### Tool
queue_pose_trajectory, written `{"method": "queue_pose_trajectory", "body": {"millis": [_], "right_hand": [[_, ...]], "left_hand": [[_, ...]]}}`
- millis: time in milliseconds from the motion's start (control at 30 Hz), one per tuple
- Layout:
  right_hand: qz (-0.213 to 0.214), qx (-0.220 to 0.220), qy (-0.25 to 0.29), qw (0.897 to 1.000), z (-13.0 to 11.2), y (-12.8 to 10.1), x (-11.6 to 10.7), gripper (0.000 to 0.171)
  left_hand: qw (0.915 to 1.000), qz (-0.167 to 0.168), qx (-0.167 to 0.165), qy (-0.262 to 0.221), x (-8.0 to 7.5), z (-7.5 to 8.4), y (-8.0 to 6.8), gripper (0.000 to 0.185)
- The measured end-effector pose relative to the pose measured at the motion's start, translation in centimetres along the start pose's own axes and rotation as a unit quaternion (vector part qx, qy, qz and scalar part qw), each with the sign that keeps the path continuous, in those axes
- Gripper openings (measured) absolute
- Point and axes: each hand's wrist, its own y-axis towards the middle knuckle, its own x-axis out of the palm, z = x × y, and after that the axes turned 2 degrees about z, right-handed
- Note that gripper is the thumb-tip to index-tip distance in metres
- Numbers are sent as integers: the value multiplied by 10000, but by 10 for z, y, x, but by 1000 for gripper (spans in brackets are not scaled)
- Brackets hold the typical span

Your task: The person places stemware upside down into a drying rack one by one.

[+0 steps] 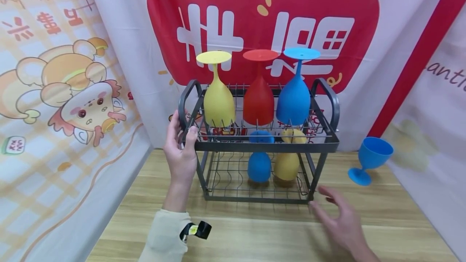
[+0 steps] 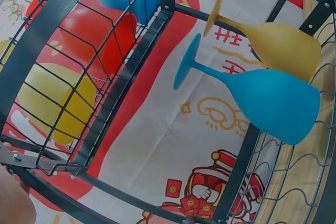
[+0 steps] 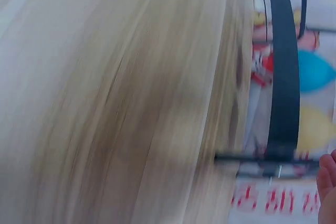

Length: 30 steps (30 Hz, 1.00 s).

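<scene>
Head view: we see our left hand (image 1: 181,148) curled round the left end of the dark wire rack (image 1: 329,142), fingers wrapped on the looped handle and the upper frame bar. Our right hand (image 1: 340,219) hovers released, fingers spread, holding nothing, just off the rack's lower right corner post, above the wooden desk (image 1: 255,233).

Rack stands upright on the desk, directly ahead of both hands. Upper tier, up and right of the left hand: yellow goblet (image 1: 218,102), red goblet (image 1: 258,100), blue goblet (image 1: 294,98), all upside down, feet up. Lower tier, between the hands: a second blue goblet (image 1: 259,165) and a second yellow goblet (image 1: 287,163), also inverted. Loose blue goblet (image 1: 369,159) sits tilted beyond the right hand, well apart from the rack.

Left wrist view: tier grid and lower goblets seen from close below; hand only a sliver at the corner. Right wrist view: blurred desk grain, rack post, one fingertip at the edge.

Handling, our judgement: the rack looks stiff steel wire, moderately light, rigid enough to move by its two end handles. The goblets look matte, perhaps plastic or silicone, light and unlikely to shatter, but loose on the pegs, so tilting could tip them. Best hold: both looped handles, kept level.
</scene>
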Motion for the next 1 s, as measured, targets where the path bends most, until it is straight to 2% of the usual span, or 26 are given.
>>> {"method": "queue_pose_trajectory", "body": {"millis": [133, 267, 400, 667, 1000], "right_hand": [[66, 800, 37, 9968, 26, 12, -32, 62], [298, 1527, 39, 9878, 53, 29, -56, 76], [482, 2001, -52, 9786, 77, 50, -75, 90], [346, 2682, -61, 9627, 101, 88, -99, 107], [75, 2775, 278, 9603, 120, 120, -114, 114]], "left_hand": [[10000, -27, 36, -26, 0, -1, -1, 61], [10000, -50, 52, -32, 0, -1, -1, 60], [10000, -31, 64, -16, 0, -1, 0, 60], [9999, -39, 106, -23, 0, 0, 0, 60], [9999, -61, 100, 32, -1, -1, 1, 60]]}}
